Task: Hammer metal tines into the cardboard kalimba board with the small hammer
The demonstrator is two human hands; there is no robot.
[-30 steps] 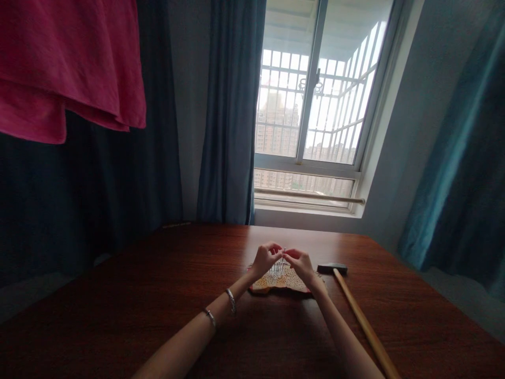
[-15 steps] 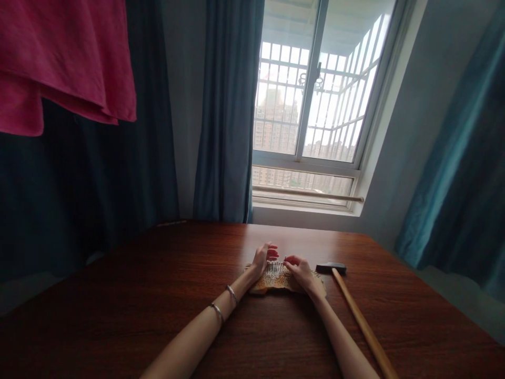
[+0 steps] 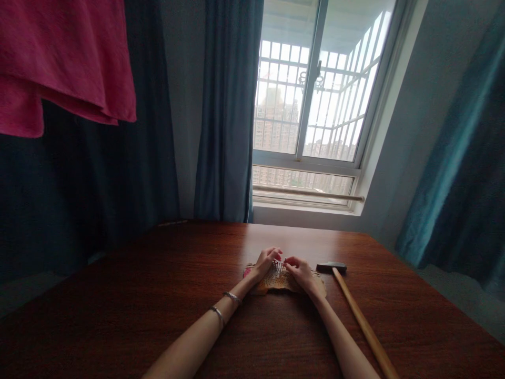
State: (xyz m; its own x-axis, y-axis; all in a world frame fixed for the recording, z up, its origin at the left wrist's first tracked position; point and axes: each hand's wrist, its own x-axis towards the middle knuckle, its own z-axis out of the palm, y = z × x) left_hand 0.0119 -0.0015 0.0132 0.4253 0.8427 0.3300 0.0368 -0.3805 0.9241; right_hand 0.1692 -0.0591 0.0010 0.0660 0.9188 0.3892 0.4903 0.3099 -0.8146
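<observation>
A pale board [image 3: 282,282], flat on the table with an uneven front edge and dark holes or specks, lies under both hands. Several thin nails [image 3: 278,267] stand upright in a row at its far side. My right hand [image 3: 300,271] pinches a nail [image 3: 284,259] between thumb and fingertips at the right end of that row. Over the row's left part is my left hand [image 3: 266,262], its fingers bent but loosely apart, close to the nail heads; whether they touch is too small to tell. Two silver bangles [image 3: 224,305] circle the left forearm.
To the right lies a hammer with a dark head [image 3: 331,268] and a long wooden handle [image 3: 363,323] on the brown table [image 3: 138,316]. Behind are a barred window [image 3: 307,105] and blue curtains [image 3: 229,116]. A pink cloth [image 3: 71,63] hangs at upper left.
My left hand has moved a little to the right, its fingers lower and bent toward the nails, uncovering a pink patch at the board's left end. My right hand stays almost in place.
</observation>
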